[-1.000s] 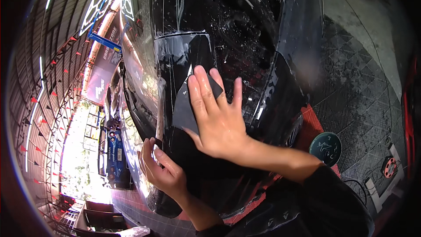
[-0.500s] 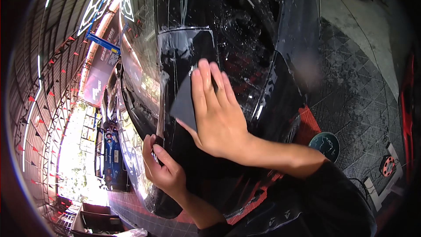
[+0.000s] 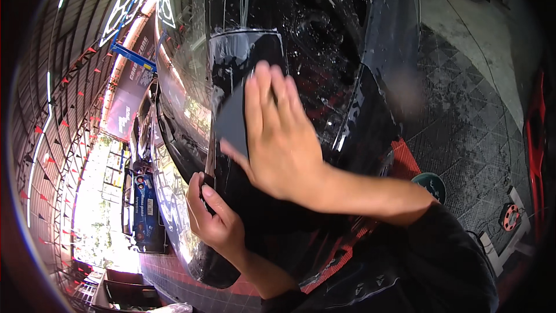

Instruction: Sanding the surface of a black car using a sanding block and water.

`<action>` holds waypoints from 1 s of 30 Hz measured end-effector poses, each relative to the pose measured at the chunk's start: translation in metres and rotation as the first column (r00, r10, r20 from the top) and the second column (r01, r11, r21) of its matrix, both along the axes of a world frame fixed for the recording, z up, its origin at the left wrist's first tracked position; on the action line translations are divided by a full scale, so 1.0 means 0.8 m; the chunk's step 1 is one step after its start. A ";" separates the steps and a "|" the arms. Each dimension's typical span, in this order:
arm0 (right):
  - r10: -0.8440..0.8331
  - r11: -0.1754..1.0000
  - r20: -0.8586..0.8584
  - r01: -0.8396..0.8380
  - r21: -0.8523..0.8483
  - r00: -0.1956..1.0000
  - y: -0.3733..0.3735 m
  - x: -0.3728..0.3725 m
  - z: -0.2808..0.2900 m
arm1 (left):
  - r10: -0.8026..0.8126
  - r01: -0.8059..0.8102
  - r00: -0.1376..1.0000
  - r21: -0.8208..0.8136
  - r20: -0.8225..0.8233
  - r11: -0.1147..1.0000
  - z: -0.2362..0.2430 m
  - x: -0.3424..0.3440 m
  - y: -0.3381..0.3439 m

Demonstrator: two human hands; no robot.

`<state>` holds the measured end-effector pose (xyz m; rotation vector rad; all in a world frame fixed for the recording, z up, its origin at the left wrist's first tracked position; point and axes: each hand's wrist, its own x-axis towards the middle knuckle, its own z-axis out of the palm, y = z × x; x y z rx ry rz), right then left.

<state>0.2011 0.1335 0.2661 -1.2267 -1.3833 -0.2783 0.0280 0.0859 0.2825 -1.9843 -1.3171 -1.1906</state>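
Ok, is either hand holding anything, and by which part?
The right hand lies flat over the right part of a gray sheet; whether the left hand holds anything cannot be told.

From the right hand (image 3: 282,139), free room lay toward one o'clock across the wet black car panel (image 3: 324,90). The left hand (image 3: 219,220) blocked seven o'clock, the right forearm (image 3: 370,191) barred four, and just beyond it stood a round green container (image 3: 430,184).
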 end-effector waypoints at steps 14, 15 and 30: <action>-0.100 0.994 0.060 0.096 0.060 0.993 0.025 0.026 0.020 | -0.018 0.018 0.999 0.012 -0.028 1.000 0.003 -0.003 -0.003; -0.038 0.998 0.045 0.036 0.047 0.998 0.012 0.020 0.009 | -0.007 0.009 0.999 0.044 -0.048 0.999 0.001 0.003 0.005; -0.060 0.998 0.175 0.063 -0.014 0.983 0.008 0.012 0.021 | -0.012 0.013 1.000 0.024 -0.018 1.000 0.000 -0.001 0.002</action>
